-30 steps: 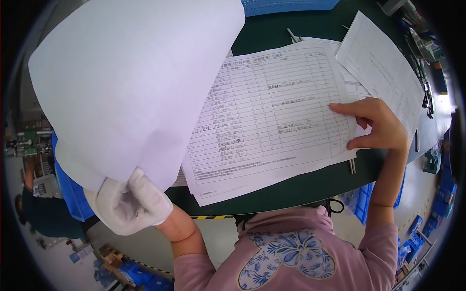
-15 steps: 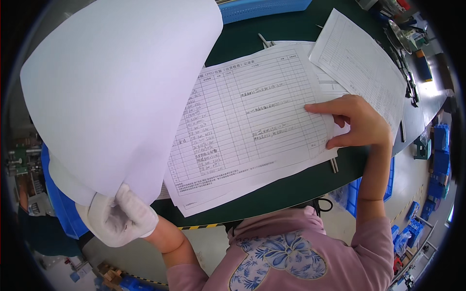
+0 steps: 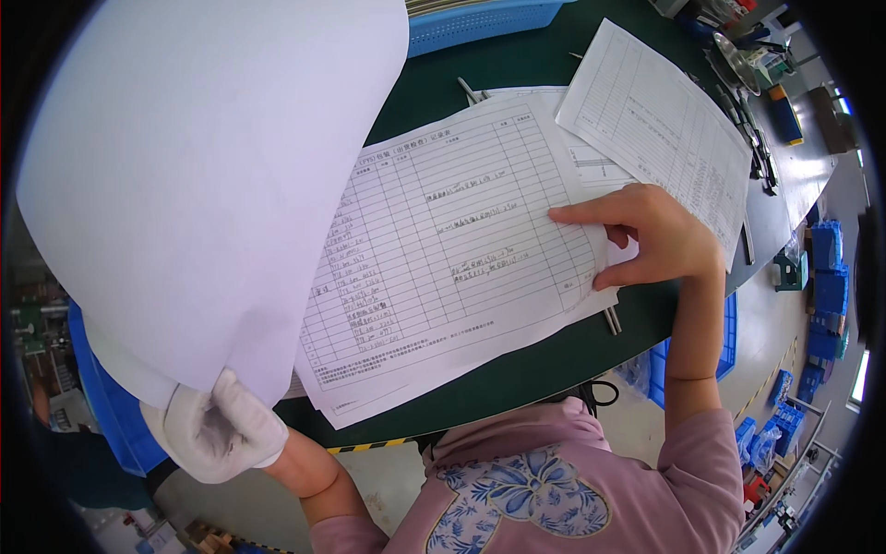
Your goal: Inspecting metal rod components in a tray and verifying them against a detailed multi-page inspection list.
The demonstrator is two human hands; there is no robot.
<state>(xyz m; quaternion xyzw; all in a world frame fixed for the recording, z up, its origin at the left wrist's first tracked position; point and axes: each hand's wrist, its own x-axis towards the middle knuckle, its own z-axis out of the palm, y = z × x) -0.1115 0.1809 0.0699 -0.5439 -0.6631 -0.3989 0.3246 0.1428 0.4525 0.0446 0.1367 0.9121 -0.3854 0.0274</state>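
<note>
My left hand (image 3: 219, 427), in a white glove, pinches the lower edge of lifted white paper sheets (image 3: 212, 185). They curl up over the left side and hide what lies beneath them. On the dark green table (image 3: 517, 340) lies a printed form (image 3: 406, 305) with a ruled grid and handwritten entries. My bare right hand (image 3: 651, 235) rests on the form's right edge, index finger stretched out and thumb apart, other fingers curled under. Another printed sheet (image 3: 655, 129) lies beyond this hand, partly over further papers.
A blue basket (image 3: 480, 28) stands at the far edge. Thin metal rods (image 3: 613, 320) stick out from under the papers. Dark tools (image 3: 752, 138) and a round metal dish (image 3: 736, 63) lie at the far right. A blue bin (image 3: 111, 397) sits at the left, blue crates (image 3: 831, 286) at the right.
The whole view has shifted slightly, so the table and papers appear a little further left. Both hands keep the same hold and pose.
</note>
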